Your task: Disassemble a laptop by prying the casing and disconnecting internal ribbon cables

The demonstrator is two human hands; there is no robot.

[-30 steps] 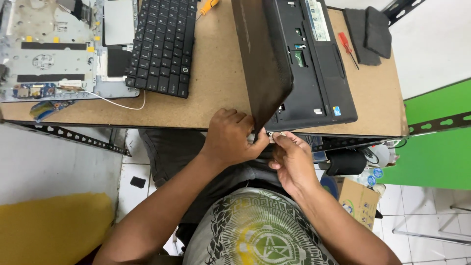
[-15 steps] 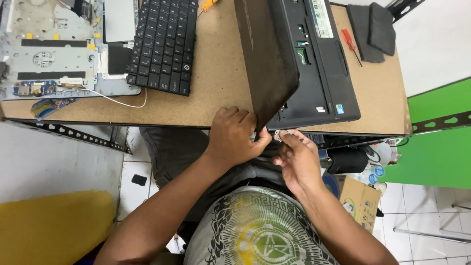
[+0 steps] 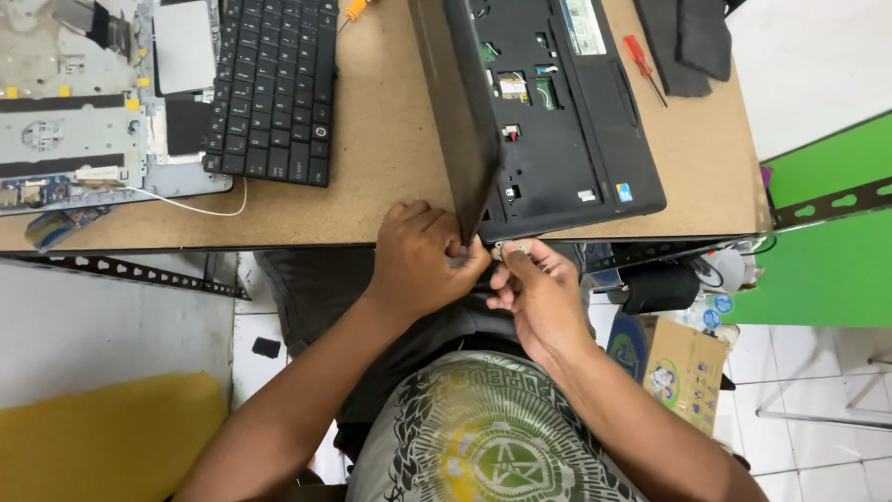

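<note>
**Both hands at the laptop's near corner**

The black opened laptop (image 3: 557,121) has slid slightly right on the brown counter (image 3: 390,158). The left hand (image 3: 423,265) grasps its lid's near corner, fingers clenched; the right hand (image 3: 539,297) now pinches a small metal part there.

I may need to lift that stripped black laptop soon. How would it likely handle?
The black laptop probably feels stiff but awkward: its lid stands up and could swing. Exposed parts in the open base look fragile. It overhangs the table edge, so it might tip if pushed.
</note>
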